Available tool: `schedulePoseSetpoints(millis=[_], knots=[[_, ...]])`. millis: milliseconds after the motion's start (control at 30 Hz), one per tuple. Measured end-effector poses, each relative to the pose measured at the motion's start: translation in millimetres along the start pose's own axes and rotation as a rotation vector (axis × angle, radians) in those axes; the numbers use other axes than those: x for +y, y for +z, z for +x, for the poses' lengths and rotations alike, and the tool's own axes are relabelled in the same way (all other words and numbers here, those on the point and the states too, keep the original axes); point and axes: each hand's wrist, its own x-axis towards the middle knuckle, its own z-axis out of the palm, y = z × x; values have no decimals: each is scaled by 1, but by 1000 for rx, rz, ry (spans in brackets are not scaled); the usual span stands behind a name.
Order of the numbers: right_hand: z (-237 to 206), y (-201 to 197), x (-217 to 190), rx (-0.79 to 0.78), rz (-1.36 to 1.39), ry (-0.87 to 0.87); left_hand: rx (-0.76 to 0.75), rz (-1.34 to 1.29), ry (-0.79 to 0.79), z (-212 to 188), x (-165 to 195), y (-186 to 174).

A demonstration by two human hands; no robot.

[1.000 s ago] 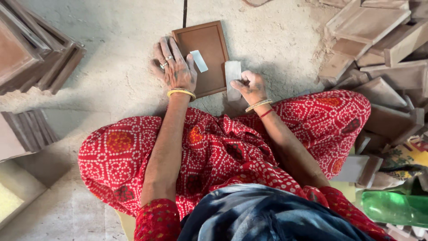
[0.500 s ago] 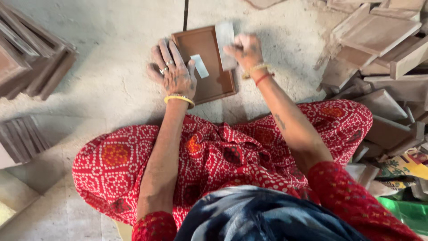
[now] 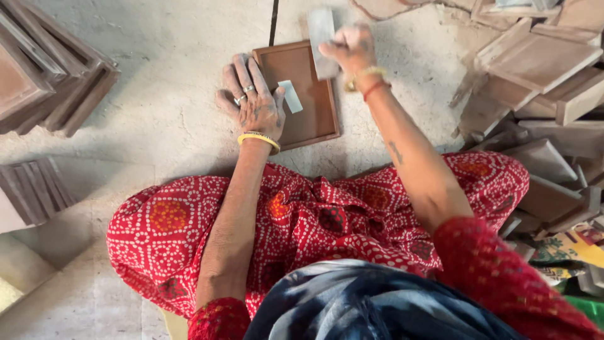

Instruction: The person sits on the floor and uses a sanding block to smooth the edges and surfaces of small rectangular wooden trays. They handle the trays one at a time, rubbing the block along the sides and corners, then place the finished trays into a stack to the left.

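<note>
Head view: the person sits cross-legged on the floor (image 3: 126,113), and the brown tray (image 3: 308,94), a shallow rectangular wooden piece with a raised rim, lies flat on the concrete just beyond the knees; it serves as the landmark here. The left hand (image 3: 251,101) lies spread and flat, palm down, over the tray's left rim, fingers wide and gripping nothing, pressing the piece to the floor; a yellow bangle (image 3: 258,138) sits on that wrist. Inside the tray, just right of the thumb, lies a small pale strip (image 3: 290,96), loose on the tray's base. The right hand (image 3: 352,50) is above the tray's upper right corner, closed around a pale grey flat block (image 3: 322,41), which stands tilted over that corner; it is blurred, so whether it touches the rim cannot be told. Left of the tray, well apart, leaning stacks of similar frames (image 3: 56,69) rest on the floor; right of it, a loose heap of more wooden pieces (image 3: 541,69).

Judged by its look, the tray is light, stiff and thin-walled; dry wood, not slippery, yet its slim rim may chip; it is best held by flat pressure on a rim or by pinching two opposite long edges; the block seems rigid and light, gripped across its narrow sides.
</note>
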Motion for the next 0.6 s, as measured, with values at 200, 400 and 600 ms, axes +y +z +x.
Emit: schedulePoseSetpoints(millis=[200,400,600], knots=[[9,1,-4,35,-54,-123,-29,-15,-10,5,-1,-2],[-130,-28,48,-135,-168,32,-100,-23,-30,11,1,-4],[-172,-30,59,-81,-87,-78,-40,10,32,4,-7,3]])
